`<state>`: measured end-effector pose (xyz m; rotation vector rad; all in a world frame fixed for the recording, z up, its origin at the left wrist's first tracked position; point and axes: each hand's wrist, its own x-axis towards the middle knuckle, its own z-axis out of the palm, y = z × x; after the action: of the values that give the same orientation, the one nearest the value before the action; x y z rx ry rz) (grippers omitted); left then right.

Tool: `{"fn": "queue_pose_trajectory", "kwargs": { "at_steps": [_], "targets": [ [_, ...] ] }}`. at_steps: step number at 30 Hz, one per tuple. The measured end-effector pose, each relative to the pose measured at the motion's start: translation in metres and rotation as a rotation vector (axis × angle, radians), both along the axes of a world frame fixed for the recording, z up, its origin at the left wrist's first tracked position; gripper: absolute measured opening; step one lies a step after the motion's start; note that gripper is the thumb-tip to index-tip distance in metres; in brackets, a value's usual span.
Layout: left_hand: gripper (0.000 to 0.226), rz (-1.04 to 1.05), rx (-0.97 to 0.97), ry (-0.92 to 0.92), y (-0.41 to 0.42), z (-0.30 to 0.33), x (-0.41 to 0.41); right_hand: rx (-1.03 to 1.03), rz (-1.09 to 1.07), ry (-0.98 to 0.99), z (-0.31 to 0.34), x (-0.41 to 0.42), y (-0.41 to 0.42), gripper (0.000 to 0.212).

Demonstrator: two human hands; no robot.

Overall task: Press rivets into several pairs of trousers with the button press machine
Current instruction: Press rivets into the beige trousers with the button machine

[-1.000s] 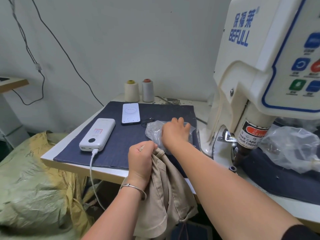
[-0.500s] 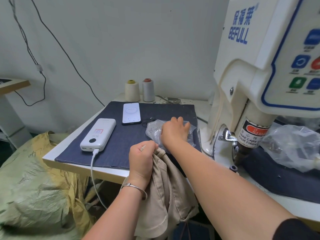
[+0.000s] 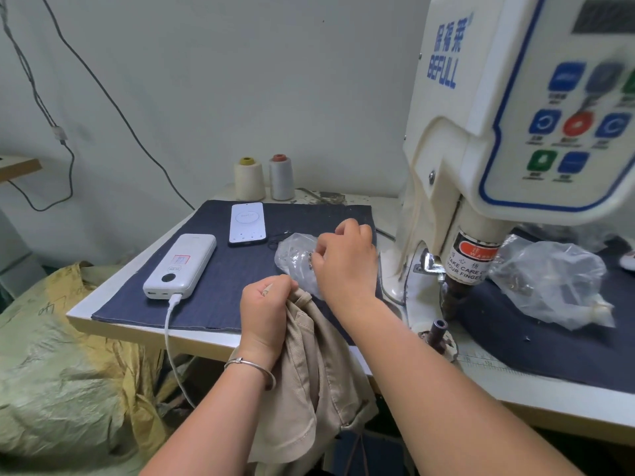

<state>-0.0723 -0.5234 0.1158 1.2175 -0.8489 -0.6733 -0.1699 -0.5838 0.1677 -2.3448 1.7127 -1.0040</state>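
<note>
The left hand (image 3: 266, 309) has its fingers curled tight round the bunched top of the beige trousers (image 3: 316, 383), which hang off the bench (image 3: 113, 297) edge. The right hand (image 3: 345, 261) pinches a small rivet (image 3: 310, 261) over the plastic bag (image 3: 295, 259) just beyond its fingertips, left of the button press machine (image 3: 481, 149)

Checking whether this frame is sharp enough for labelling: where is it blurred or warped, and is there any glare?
Head view: the machine's control panel at right is blurred; the left hand on the trousers and the right hand at the plastic bag look sharp; wide-angle bending at the edges; soft, even light, no harsh glare.
</note>
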Motion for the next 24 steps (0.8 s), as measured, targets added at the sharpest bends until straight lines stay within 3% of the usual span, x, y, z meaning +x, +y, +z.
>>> {"fn": "queue_pose_trajectory", "kwargs": {
  "at_steps": [4,8,11,14,17,20,22,24],
  "targets": [
    [0.029,-0.005,0.015,0.009,0.0,0.0,-0.001,-0.169,0.21,-0.266,0.003,-0.032,0.081,0.009],
    [0.032,-0.077,0.061,-0.017,0.0,0.001,-0.004,-0.24,0.551,-0.258,-0.011,-0.1,0.15,0.015],
    [0.031,-0.155,0.091,-0.215,0.002,0.007,-0.019,-0.225,0.446,-0.261,-0.024,-0.168,0.156,0.016],
    [0.035,-0.24,0.101,-0.381,0.002,0.011,-0.041,-0.222,0.139,-0.17,-0.024,-0.221,0.13,0.013],
    [0.037,-0.231,0.12,-0.421,-0.003,0.011,-0.051,-0.215,0.014,-0.035,-0.018,-0.255,0.089,0.009],
    [0.035,-0.208,0.14,-0.4,-0.004,0.008,-0.052,-0.135,0.009,0.227,-0.013,-0.268,0.054,0.015],
    [0.035,-0.197,0.142,-0.449,-0.004,0.006,-0.051,-0.146,0.062,0.501,-0.012,-0.273,0.039,0.021],
    [0.036,-0.188,0.136,-0.487,-0.003,0.005,-0.051,-0.09,0.112,0.673,-0.016,-0.278,0.027,0.016]
  ]
}}
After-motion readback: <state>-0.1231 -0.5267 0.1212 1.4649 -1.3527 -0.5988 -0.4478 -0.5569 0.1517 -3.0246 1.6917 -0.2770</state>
